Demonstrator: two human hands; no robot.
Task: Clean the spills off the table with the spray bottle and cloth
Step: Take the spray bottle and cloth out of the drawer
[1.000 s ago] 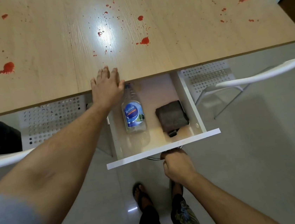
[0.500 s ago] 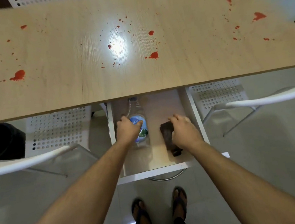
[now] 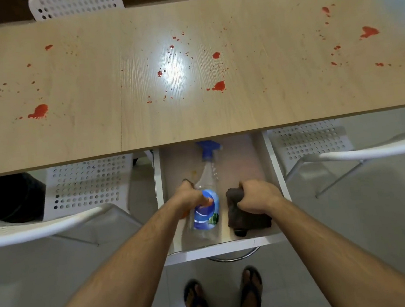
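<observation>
A long wooden table (image 3: 278, 99) carries several red spills, with larger blots at the left (image 3: 39, 112), the middle (image 3: 219, 85) and the far right (image 3: 368, 31). Under its front edge a white drawer (image 3: 228, 247) stands pulled out. In it lies a clear spray bottle (image 3: 207, 213) with a blue label and blue trigger head, and my left hand (image 3: 188, 196) is wrapped around its body. Beside it lies a dark brown cloth (image 3: 246, 217), with my right hand (image 3: 258, 195) closed on its top edge.
White perforated chairs stand at the near left (image 3: 84, 184) and near right (image 3: 311, 141), their backs curving toward me; two more stand behind the table. A black bin (image 3: 7, 198) sits on the floor at the left. My sandalled feet stand below the drawer.
My left hand left the table edge and took hold of the bottle; my right hand left the drawer handle and closed on the cloth. The bottle has slid out, so its blue head shows.
</observation>
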